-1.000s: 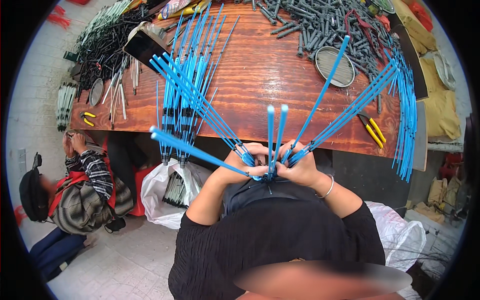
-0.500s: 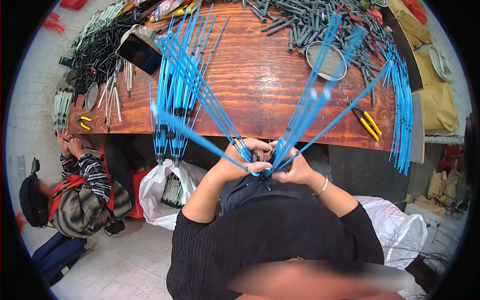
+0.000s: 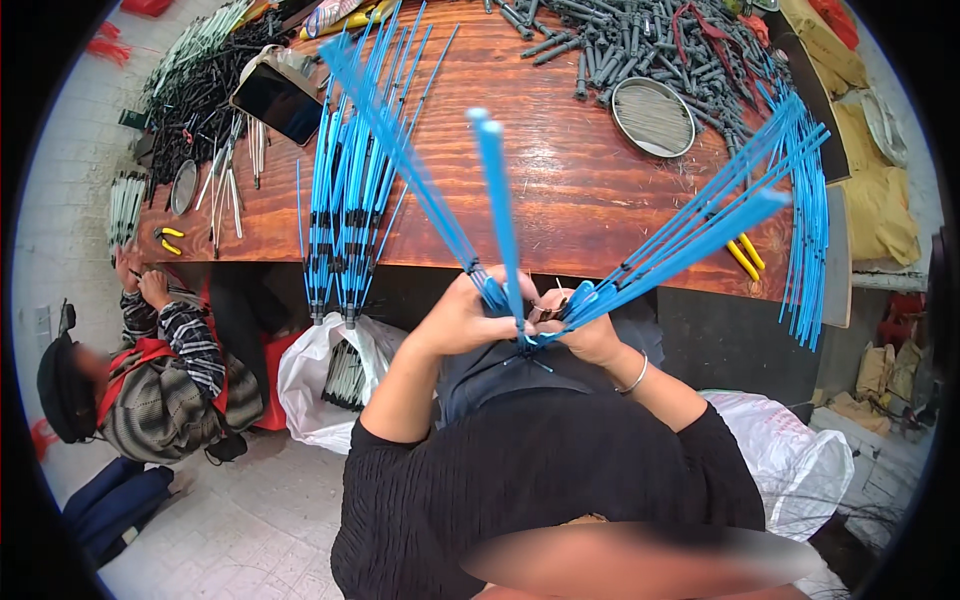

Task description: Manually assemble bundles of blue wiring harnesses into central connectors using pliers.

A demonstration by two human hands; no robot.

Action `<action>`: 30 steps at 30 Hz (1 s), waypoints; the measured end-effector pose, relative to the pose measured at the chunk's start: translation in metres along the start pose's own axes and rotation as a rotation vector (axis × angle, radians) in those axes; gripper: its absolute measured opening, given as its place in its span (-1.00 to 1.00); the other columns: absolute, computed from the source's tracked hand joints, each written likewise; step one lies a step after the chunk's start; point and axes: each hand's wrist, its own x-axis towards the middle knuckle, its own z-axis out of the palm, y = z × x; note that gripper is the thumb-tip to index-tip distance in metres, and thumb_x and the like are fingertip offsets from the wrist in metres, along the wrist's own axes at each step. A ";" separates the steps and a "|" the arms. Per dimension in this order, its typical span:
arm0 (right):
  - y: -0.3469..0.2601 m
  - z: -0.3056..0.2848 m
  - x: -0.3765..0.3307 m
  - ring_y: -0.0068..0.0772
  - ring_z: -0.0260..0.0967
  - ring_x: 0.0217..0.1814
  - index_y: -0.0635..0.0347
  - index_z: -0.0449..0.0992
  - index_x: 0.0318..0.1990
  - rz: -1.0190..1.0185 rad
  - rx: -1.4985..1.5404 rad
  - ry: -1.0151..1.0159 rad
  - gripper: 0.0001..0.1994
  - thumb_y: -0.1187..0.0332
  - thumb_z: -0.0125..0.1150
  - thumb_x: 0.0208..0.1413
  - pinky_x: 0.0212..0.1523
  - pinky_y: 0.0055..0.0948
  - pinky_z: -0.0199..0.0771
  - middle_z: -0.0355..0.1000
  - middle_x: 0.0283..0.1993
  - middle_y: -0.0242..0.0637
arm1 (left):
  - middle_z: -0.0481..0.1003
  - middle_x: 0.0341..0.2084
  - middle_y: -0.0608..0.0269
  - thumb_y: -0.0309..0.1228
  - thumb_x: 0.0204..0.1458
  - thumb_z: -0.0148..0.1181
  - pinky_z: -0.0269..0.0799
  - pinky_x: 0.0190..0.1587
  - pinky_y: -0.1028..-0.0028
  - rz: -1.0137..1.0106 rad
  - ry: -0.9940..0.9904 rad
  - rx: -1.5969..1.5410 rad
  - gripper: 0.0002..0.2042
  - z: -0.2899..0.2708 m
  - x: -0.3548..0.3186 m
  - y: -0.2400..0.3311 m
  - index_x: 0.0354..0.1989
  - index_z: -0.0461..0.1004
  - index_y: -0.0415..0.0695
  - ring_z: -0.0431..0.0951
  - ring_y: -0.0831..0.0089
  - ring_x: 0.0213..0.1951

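Close to my lap, at the table's front edge, both hands are closed round a fan of blue umbrella ribs [image 3: 690, 235] with black joints. The ribs meet at a small dark centre [image 3: 527, 343] between my fingers. My left hand [image 3: 462, 318] grips the group leaning up to the left, its thumb near the centre. In my right hand [image 3: 597, 338] is the group spreading to the upper right. One blurred rib [image 3: 495, 190] stands up between the two groups. Fingers partly hide the centre, so its details do not show.
Bundled blue ribs [image 3: 350, 190] overhang the wooden table [image 3: 480, 120] at left; more ribs [image 3: 808, 250] lie at right. Behind are grey rod-like parts [image 3: 630, 45], a round tin of pins [image 3: 652, 118], yellow-handled pliers [image 3: 742, 258] and a phone [image 3: 278, 103]. A co-worker [image 3: 165, 380] sits left.
The right-hand ribs have swung outward to the right and lower, now over the pliers. A rib from the left has come to the middle. Both hands keep hold.
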 end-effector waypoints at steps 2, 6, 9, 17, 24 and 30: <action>-0.003 -0.005 0.001 -0.60 0.29 -0.37 0.24 0.40 -0.38 0.010 0.014 -0.019 -0.79 0.40 0.33 -0.12 -0.41 -0.61 0.31 0.36 -0.37 -0.38 | 0.46 -0.39 0.21 -0.51 -0.24 0.32 0.32 -0.48 0.64 0.230 -0.209 -0.054 -0.76 -0.020 0.004 -0.004 -0.35 0.44 -0.24 0.44 0.59 -0.54; -0.014 -0.007 0.007 -0.52 0.33 -0.37 0.25 0.43 -0.43 0.058 0.163 -0.138 -0.79 0.38 0.35 -0.15 -0.40 -0.56 0.34 0.40 -0.40 -0.31 | 0.50 -0.43 0.19 -0.50 -0.22 0.30 0.39 -0.43 0.59 -0.377 -0.258 -0.803 -0.79 -0.029 0.009 -0.001 -0.38 0.46 -0.28 0.48 0.53 -0.50; -0.013 -0.007 0.007 -0.47 0.35 -0.37 0.25 0.44 -0.50 0.063 0.129 -0.183 -0.80 0.38 0.36 -0.18 -0.37 -0.51 0.36 0.41 -0.44 -0.26 | 0.50 -0.43 0.17 -0.51 -0.22 0.30 0.37 -0.44 0.62 -0.532 -0.377 -0.675 -0.80 -0.025 0.020 -0.009 -0.38 0.48 -0.27 0.48 0.54 -0.51; -0.017 -0.012 0.008 -0.43 0.36 -0.35 0.28 0.45 -0.51 0.107 0.028 -0.254 -0.76 0.33 0.39 -0.21 -0.30 -0.48 0.38 0.41 -0.44 -0.24 | 0.51 -0.55 0.22 -0.59 -0.27 0.34 0.36 -0.47 0.63 -0.360 -0.490 -0.423 -0.81 -0.006 0.024 -0.012 -0.43 0.50 -0.28 0.48 0.59 -0.53; -0.010 -0.005 0.013 -0.38 0.36 -0.32 0.29 0.44 -0.52 0.020 0.016 -0.188 -0.74 0.32 0.39 -0.21 -0.27 -0.44 0.39 0.41 -0.39 -0.20 | 0.50 -0.61 0.28 -0.59 -0.26 0.34 0.34 -0.51 0.64 -0.329 -0.429 -0.344 -0.86 -0.009 0.021 -0.003 -0.51 0.48 -0.26 0.47 0.63 -0.55; -0.014 -0.007 0.014 -0.38 0.37 -0.33 0.30 0.43 -0.52 0.047 -0.044 -0.104 -0.75 0.34 0.39 -0.20 -0.25 -0.42 0.39 0.41 -0.39 -0.20 | 0.44 -0.69 0.36 -0.53 -0.25 0.36 0.30 -0.53 0.66 -0.290 -0.422 -0.193 -0.82 -0.010 0.025 -0.003 -0.59 0.42 -0.24 0.39 0.68 -0.61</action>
